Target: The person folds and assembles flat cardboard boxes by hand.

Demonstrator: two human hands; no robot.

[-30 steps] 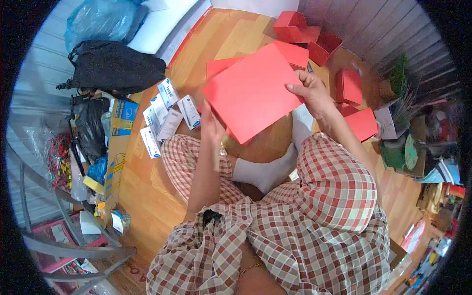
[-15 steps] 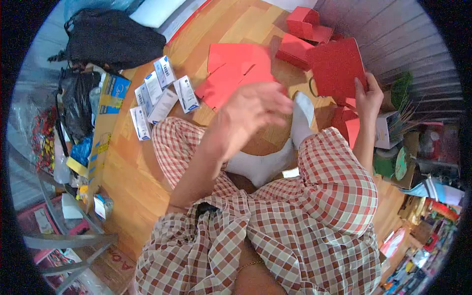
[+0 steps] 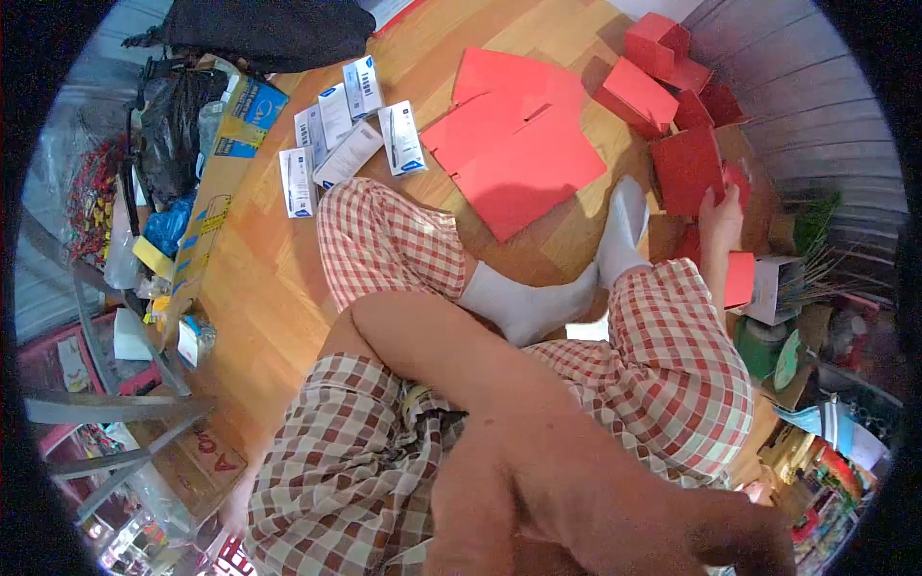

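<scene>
My right hand (image 3: 720,216) grips the edge of a red cardboard box (image 3: 686,171) at the right, among other red box pieces. Close to the camera, my left hand (image 3: 576,480) reaches across my lap, its thumb apart from the fingers and nothing visible in it. The fingertips are dark and partly cut off. Flat red cardboard sheets (image 3: 519,134) with slits lie on the wooden floor in front of my feet.
Several white and blue small boxes (image 3: 351,154) lie left of the sheets. More red boxes (image 3: 636,96) stand at the back right. A black bag (image 3: 264,34), a taped carton (image 3: 206,230) and a metal frame (image 3: 115,411) are on the left; a potted plant (image 3: 768,288) is on the right.
My left hand has swung from above the red sheets down towards my lap and the camera. My right hand has lowered the red box among the other red pieces. The view has shifted.
</scene>
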